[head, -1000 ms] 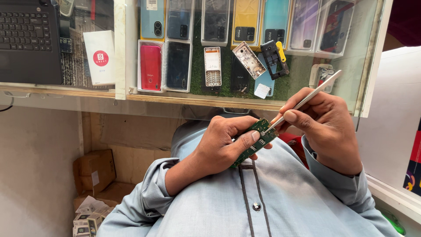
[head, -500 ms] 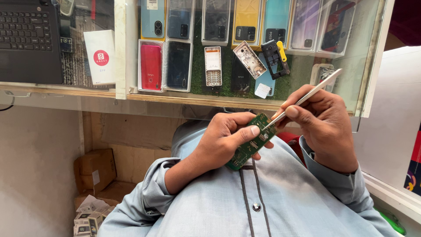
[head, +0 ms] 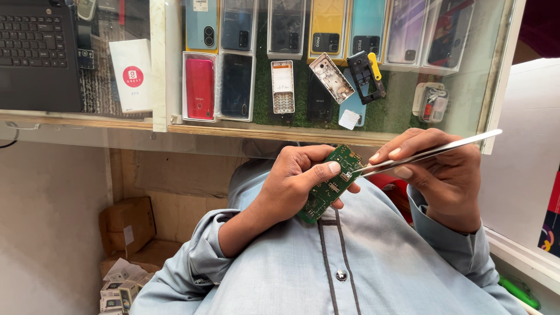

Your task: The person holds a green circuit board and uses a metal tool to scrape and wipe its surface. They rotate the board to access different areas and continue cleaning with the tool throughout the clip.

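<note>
Tweezers [head: 429,153] now flatter against circuit board [head: 329,184]

Under the glass counter we see a row of tall phone boxes: blue [head: 201,24], dark grey-blue [head: 238,24], clear w/ black [head: 287,26], yellow [head: 328,29], teal [head: 367,28], lilac [head: 406,30]. Left of them, a white box w/ red round label [head: 132,74]. Bottom left: brown cardboard carton [head: 127,224], small printed packs [head: 119,286].
</note>
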